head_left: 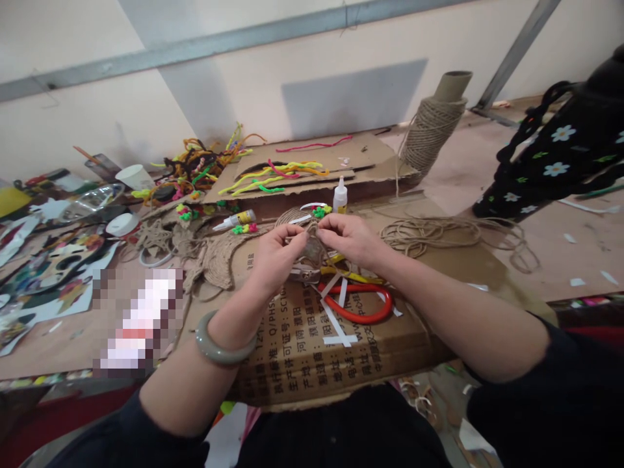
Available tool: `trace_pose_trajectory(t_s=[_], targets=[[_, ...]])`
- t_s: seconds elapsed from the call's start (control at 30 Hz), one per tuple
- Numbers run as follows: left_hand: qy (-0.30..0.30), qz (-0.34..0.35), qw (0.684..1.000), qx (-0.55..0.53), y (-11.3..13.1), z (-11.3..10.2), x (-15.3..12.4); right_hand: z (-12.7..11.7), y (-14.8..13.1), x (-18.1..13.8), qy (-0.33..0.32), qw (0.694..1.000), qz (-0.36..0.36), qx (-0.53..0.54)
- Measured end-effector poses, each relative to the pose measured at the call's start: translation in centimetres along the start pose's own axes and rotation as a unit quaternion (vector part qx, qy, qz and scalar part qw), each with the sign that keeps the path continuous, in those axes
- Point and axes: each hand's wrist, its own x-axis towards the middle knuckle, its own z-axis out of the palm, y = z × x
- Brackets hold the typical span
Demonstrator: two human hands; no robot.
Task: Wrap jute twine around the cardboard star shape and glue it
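Observation:
My left hand (pixel 280 255) and my right hand (pixel 351 238) meet over a cardboard sheet, thumbs and forefingers pinched. Between them is a small piece of brown twine (pixel 312 227), partly hidden by the fingers. Just below lie scissors with red handles (pixel 363 320), their blades partly covered. White paper strips (pixel 336 328) are scattered around the handles. A white glue bottle (pixel 340 197) stands upright behind my right hand, while another glue bottle (pixel 236 220) lies on its side farther left. Left of my left hand rests a flat coiled twine piece (pixel 217 261).
A twine spool (pixel 433 130) stands at the back right, near loose twine (pixel 419 235). Colourful fuzzy stems (pixel 283 175) lie on raised cardboard (pixel 375 156). A black flowered bottle (pixel 550 146) stands at right. Cups, a painted mask (pixel 63 260) and craft scraps crowd the left.

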Motion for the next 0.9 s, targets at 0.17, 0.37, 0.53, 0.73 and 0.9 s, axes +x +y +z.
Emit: trace_pose_trajectory(t_s=[0.17,0.37,0.53,0.73,0.9], targets=[[-0.017,-0.01,1.0,-0.013,-0.11,-0.03,-0.01,0.11,-0.13,-0.24,0.018,1.0,-0.002,-0.021],[-0.012,-0.021,1.0,-0.003,0.29,0.17,-0.12,0.12,-0.13,-0.12,0.008,1.0,-0.001,0.015],[-0.032,-0.033,0.999,-0.007,0.6,0.39,-0.28,0.22,-0.18,-0.23,0.04,0.999,-0.019,-0.018],[-0.036,-0.027,0.999,-0.015,0.35,0.25,-0.17,0.32,-0.03,-0.14,0.037,0.999,-0.001,0.007],[-0.067,-0.02,0.997,0.015,0.17,0.25,-0.22,0.27,0.02,-0.18,0.034,0.999,-0.005,-0.007]])
